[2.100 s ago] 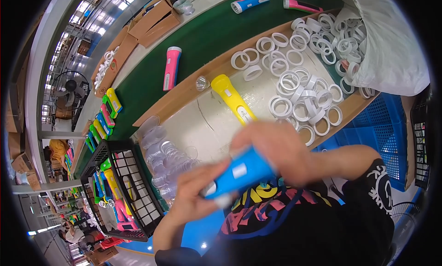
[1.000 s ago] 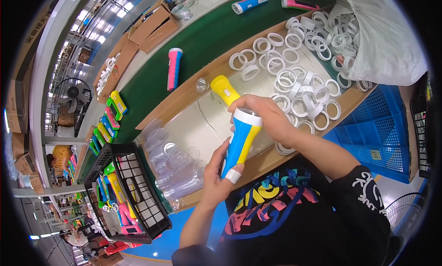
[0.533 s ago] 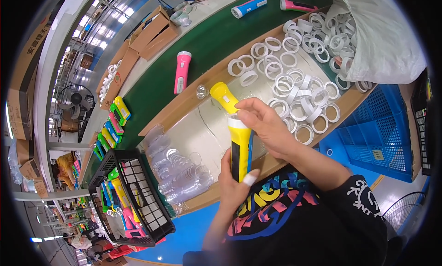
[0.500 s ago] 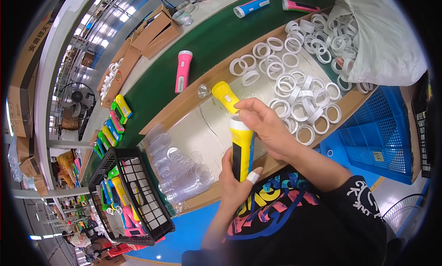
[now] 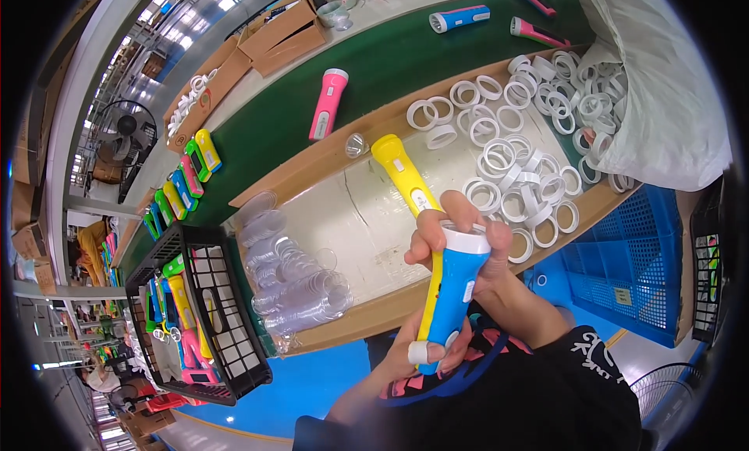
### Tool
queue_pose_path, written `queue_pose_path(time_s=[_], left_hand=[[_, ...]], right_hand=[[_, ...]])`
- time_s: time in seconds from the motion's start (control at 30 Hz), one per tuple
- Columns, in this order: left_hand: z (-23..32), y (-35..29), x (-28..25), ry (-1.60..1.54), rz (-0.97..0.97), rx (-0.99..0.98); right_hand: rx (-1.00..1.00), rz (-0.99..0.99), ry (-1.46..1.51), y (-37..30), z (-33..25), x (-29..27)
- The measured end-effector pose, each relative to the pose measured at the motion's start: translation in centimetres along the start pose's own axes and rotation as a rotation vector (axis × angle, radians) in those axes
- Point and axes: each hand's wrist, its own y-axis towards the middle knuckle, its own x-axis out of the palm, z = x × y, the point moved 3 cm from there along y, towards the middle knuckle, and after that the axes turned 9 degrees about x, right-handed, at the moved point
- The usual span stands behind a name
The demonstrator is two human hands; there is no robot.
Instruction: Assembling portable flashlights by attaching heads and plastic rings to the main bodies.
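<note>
While both hands are working over the near wall of a cardboard tray (image 5: 367, 248), they are clamping together on one blue-and-yellow torch (image 5: 456, 295). It is leaning, its white-rimmed head reaching over the tray and its tail pointing toward the person. The left hand (image 5: 407, 353), with a white wrap on its thumb, is gripping the tail; the right hand (image 5: 493, 275) is curling around the head, touching the rim. Inside the tray, a yellow torch (image 5: 400, 170) is lying near the middle, its lower end passing behind the right hand. Clear discs (image 5: 292, 283) are filling the tray's left end. White rings (image 5: 515, 178) are lying heaped toward its right end, where a white bag (image 5: 663, 100) is sagging over more of them. A silvery cup (image 5: 356, 145) is sitting by the tray's far wall. Beyond that wall, a pink torch (image 5: 328, 104) is lying on a green belt (image 5: 269, 123). A black crate (image 5: 200, 295) is standing left of the tray, a blue crate (image 5: 624, 256) to its right.
</note>
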Motion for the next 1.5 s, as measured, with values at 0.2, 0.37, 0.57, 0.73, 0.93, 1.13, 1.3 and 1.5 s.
queue_pose_path(time_s=[0.2,0.37,0.57,0.73,0.93,1.13,1.3,1.5], left_hand=[[2.8,0.7,-2.1,1.375,0.357,0.356],[4.6,1.9,-3.7,1.357,0.253,0.381],[8.3,1.0,-6.5,0.304,0.449,0.254],[18.2,5.7,-7.9,0.404,0.715,0.575],[21.1,3.4,-10.3,1.766,0.610,0.423],[15.3,-2.3,-8.1,2.431,0.388,-0.010],[16.3,-2.5,-10.0,2.208,0.278,0.075],[18.0,-1.4,-8.9,1.238,0.745,0.399]], right_hand=[[-0.059,0.387,-0.525,-0.8,-1.2,-0.4],[0.040,0.717,-0.621,-0.2,-1.9,-0.7],[0.053,0.680,-1.759,0.6,-5.6,-2.1],[-0.083,0.642,-2.633,3.1,-8.8,-5.4],[0.032,0.575,-2.794,5.1,-8.0,-9.0],[0.021,0.588,-2.506,5.0,-8.7,-7.0],[-0.223,0.353,-2.344,5.6,-6.7,-2.9],[-0.057,0.223,-2.166,4.3,-2.9,-1.1]])
